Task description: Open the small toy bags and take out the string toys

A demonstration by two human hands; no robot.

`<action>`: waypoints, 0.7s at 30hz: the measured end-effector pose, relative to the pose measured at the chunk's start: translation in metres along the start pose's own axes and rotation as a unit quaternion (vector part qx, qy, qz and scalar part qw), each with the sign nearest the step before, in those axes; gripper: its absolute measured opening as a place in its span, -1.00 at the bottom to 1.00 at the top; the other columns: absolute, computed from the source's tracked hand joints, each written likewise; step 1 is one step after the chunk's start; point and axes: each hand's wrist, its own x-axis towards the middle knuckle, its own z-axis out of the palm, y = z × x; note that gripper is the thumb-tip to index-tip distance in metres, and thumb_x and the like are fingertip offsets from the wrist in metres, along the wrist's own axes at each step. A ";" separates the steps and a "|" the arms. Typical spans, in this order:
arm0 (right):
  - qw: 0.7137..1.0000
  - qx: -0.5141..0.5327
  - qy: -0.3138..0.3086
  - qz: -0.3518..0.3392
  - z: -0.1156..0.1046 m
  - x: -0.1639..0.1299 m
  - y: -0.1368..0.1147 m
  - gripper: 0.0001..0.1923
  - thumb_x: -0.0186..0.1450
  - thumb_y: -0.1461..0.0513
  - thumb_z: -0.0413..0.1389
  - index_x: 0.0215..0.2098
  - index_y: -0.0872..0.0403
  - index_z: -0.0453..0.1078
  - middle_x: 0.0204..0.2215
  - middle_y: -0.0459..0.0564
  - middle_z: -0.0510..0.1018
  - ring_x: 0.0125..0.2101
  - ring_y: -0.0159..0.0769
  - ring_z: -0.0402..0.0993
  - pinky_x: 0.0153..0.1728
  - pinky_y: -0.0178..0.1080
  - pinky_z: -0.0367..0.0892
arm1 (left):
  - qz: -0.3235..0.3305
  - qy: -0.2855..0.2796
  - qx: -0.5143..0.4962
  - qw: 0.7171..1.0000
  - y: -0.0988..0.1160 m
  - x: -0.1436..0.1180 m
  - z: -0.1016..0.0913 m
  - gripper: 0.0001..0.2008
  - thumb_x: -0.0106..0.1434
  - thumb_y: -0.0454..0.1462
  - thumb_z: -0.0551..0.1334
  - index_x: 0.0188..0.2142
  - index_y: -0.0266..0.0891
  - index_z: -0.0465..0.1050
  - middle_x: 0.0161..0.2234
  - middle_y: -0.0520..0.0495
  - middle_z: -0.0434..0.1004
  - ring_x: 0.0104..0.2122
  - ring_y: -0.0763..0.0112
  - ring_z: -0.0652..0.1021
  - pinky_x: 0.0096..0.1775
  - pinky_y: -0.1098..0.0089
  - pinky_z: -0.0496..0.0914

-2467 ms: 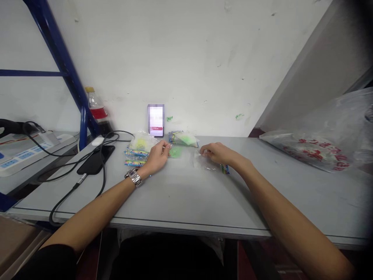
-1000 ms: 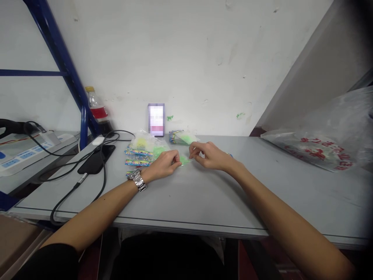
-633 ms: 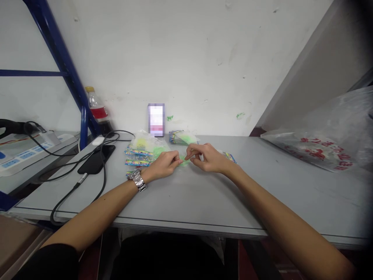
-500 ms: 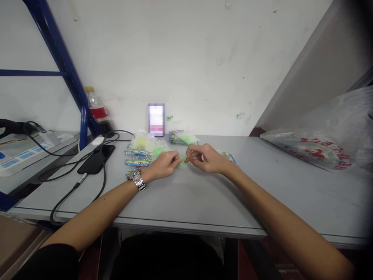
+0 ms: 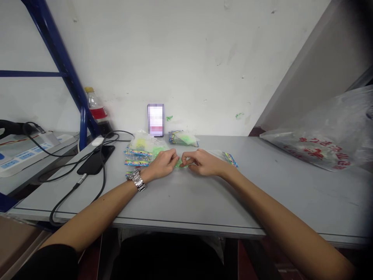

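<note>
Left hand (image 5: 163, 165): fingers curled tight, tips pinched on the near-left edge of a small green piece (image 5: 178, 163) lying low over the grey table (image 5: 204, 202). Right hand (image 5: 201, 163): thumb and forefinger closed narrowly on the same green piece from the other side; the two hands almost touch. What the piece is cannot be determined; it is largely covered by the fingers.

A metal wristwatch (image 5: 136, 180) sits on the left wrist. Just behind the left hand lies a stack of colourful packets (image 5: 136, 155) under clear film. A second packet pile (image 5: 183, 138) lies near the wall, and one clear packet (image 5: 227, 157) lies just behind the right wrist.

Surface and room: a lit phone (image 5: 155, 119) stands upright against the white wall. A black phone (image 5: 96, 159) with cable lies left, near a drink bottle (image 5: 95, 105) and a blue rack post (image 5: 83, 128). A large plastic bag (image 5: 326, 136) occupies the far right.
</note>
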 end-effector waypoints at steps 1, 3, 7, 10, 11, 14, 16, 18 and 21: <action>1.000 0.001 -0.002 -0.001 0.000 0.000 0.001 -0.75 0.04 0.43 -0.04 -0.36 0.03 0.27 -0.31 -0.05 0.62 -0.41 -0.31 0.43 -0.33 -0.26 0.15 | 0.000 0.006 0.003 1.000 0.000 0.000 0.000 -0.79 0.31 -0.24 0.04 -0.46 -0.21 0.19 -0.55 0.07 0.32 -0.55 0.48 0.29 -0.46 0.42 0.13; 1.000 0.006 -0.008 0.003 0.000 0.000 0.001 -0.76 0.02 0.43 -0.03 -0.38 0.04 0.28 -0.34 -0.05 0.62 -0.36 -0.28 0.47 -0.31 -0.26 0.18 | -0.002 0.023 0.007 1.000 -0.001 0.000 0.001 -0.78 0.31 -0.24 0.05 -0.47 -0.21 0.19 -0.56 0.08 0.30 -0.55 0.48 0.29 -0.46 0.42 0.13; 1.000 0.008 -0.011 0.027 -0.004 0.000 -0.002 -0.85 0.03 0.40 0.01 -0.45 0.05 0.27 -0.41 -0.06 0.60 -0.36 -0.28 0.49 -0.33 -0.27 0.18 | -0.019 0.066 0.028 0.997 0.000 0.001 -0.001 -0.78 0.30 -0.25 0.08 -0.49 -0.21 0.20 -0.55 0.06 0.32 -0.54 0.47 0.31 -0.44 0.41 0.15; 0.999 -0.015 -0.005 0.049 -0.008 -0.002 -0.002 -0.93 0.07 0.34 0.04 -0.49 0.05 0.24 -0.48 -0.08 0.57 -0.48 -0.34 0.39 -0.41 -0.29 0.14 | -0.033 0.089 0.068 0.993 0.002 0.001 -0.002 -0.75 0.29 -0.28 0.09 -0.53 -0.21 0.16 -0.55 0.04 0.30 -0.52 0.46 0.30 -0.42 0.39 0.15; 0.998 -0.022 -0.004 0.056 -0.009 -0.002 -0.002 -0.94 0.08 0.32 0.05 -0.50 0.05 0.24 -0.50 -0.10 0.56 -0.53 -0.37 0.33 -0.43 -0.29 0.11 | -0.034 0.092 0.086 0.991 0.002 0.001 -0.003 -0.75 0.28 -0.30 0.09 -0.54 -0.21 0.15 -0.55 0.03 0.29 -0.51 0.45 0.31 -0.41 0.38 0.16; 0.997 -0.032 -0.004 0.069 -0.011 -0.002 -0.002 -0.93 0.10 0.28 0.05 -0.51 0.05 0.21 -0.54 -0.13 0.53 -0.60 -0.43 0.17 -0.48 -0.29 0.04 | -0.032 0.086 0.139 0.986 0.001 0.001 -0.002 -0.76 0.26 -0.33 0.08 -0.55 -0.21 0.16 -0.49 -0.01 0.29 -0.48 0.41 0.33 -0.40 0.36 0.18; 0.997 -0.036 -0.005 0.071 -0.012 -0.002 -0.002 -0.90 0.12 0.28 0.05 -0.52 0.05 0.19 -0.56 -0.13 0.52 -0.61 -0.44 0.15 -0.49 -0.29 0.02 | -0.035 0.073 0.170 0.982 0.001 0.000 -0.001 -0.78 0.25 -0.34 0.08 -0.54 -0.21 0.19 -0.44 -0.05 0.30 -0.46 0.39 0.34 -0.40 0.34 0.21; 0.996 -0.042 -0.004 0.074 -0.012 -0.002 -0.002 -0.88 0.14 0.26 0.06 -0.53 0.05 0.19 -0.55 -0.13 0.53 -0.60 -0.44 0.18 -0.48 -0.29 0.03 | -0.034 0.059 0.193 0.979 0.000 -0.001 0.001 -0.81 0.23 -0.36 0.09 -0.53 -0.22 0.23 -0.41 -0.07 0.31 -0.45 0.38 0.36 -0.38 0.33 0.26; 0.995 -0.053 0.010 0.082 -0.010 -0.001 -0.002 -0.87 0.18 0.23 0.08 -0.50 0.05 0.22 -0.48 -0.09 0.57 -0.56 -0.40 0.27 -0.47 -0.29 0.07 | -0.017 0.043 0.211 0.976 0.000 -0.002 0.002 -0.83 0.20 -0.39 0.10 -0.52 -0.23 0.26 -0.37 -0.09 0.30 -0.42 0.38 0.38 -0.33 0.33 0.32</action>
